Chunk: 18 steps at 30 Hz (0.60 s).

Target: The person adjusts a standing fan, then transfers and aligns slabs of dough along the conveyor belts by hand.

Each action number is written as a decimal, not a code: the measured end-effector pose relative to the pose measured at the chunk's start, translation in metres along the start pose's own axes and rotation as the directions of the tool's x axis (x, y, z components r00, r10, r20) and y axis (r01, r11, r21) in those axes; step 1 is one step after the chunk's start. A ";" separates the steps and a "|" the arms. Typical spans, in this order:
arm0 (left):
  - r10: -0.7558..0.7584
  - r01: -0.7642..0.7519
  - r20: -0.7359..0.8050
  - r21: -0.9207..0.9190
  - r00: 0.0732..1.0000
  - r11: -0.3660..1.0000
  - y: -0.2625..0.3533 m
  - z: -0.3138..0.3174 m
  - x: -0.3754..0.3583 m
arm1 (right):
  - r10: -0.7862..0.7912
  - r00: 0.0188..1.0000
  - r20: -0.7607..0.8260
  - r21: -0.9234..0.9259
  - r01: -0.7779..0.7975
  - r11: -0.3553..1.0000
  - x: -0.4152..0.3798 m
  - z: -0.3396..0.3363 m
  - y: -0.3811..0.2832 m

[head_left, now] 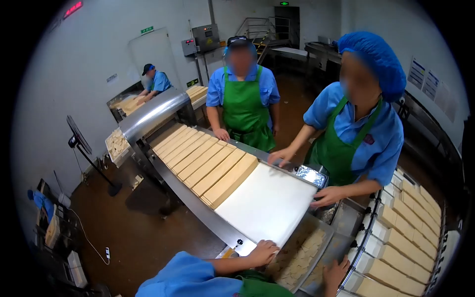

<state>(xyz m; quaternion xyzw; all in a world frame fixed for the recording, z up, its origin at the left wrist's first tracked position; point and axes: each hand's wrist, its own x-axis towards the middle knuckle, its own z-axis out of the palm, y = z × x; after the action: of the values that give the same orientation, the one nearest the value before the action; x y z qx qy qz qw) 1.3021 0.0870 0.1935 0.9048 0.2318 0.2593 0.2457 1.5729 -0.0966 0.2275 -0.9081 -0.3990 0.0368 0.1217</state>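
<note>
My left hand (263, 253) rests at the near corner of the white conveyor belt (269, 198), fingers bent over its end edge and nothing held. Low on the right, my right hand (335, 272) has its fingers apart beside the metal rail of a second conveyor (363, 242); it holds nothing that I can see. Long beige slabs (230, 180), like stacked sheets, lie side by side across the first belt, beyond its bare white end. More beige slabs (408, 247) sit in rows on the second conveyor. Between the two conveyors, a tray (316, 260) contains broken beige pieces.
A co-worker in a blue hair cover (371, 64) stands across the belt end, both hands near a foil-covered box (311, 174). Another in a green apron (245, 104) stands beside the belt. A metal hood (156, 116) spans its far end. A fan (79, 136) stands left.
</note>
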 end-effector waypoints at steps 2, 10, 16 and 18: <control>-0.049 0.041 0.176 0.047 0.983 0.998 -0.009 -0.016 -0.020 | 0.013 0.999 -0.033 0.027 -0.013 1.000 -0.001 0.005 0.003; 0.032 -0.018 0.302 -0.048 0.953 0.999 -0.014 -0.053 -0.066 | 0.068 0.985 -0.159 0.078 -0.056 0.995 0.000 0.008 0.004; 0.014 0.219 0.570 -0.337 0.822 0.916 -0.024 -0.060 -0.073 | 0.085 0.981 -0.173 0.088 -0.070 0.994 0.003 0.017 0.014; 0.003 0.240 0.618 -0.310 0.786 0.920 -0.028 -0.060 -0.074 | 0.083 0.979 -0.186 0.096 -0.066 0.993 0.004 0.019 0.013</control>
<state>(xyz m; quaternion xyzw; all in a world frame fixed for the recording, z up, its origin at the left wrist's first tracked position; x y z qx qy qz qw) 1.2023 0.0877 0.1963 0.8594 0.1445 -0.0218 0.4900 1.5817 -0.0990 0.2064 -0.9153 -0.3494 -0.0272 0.1983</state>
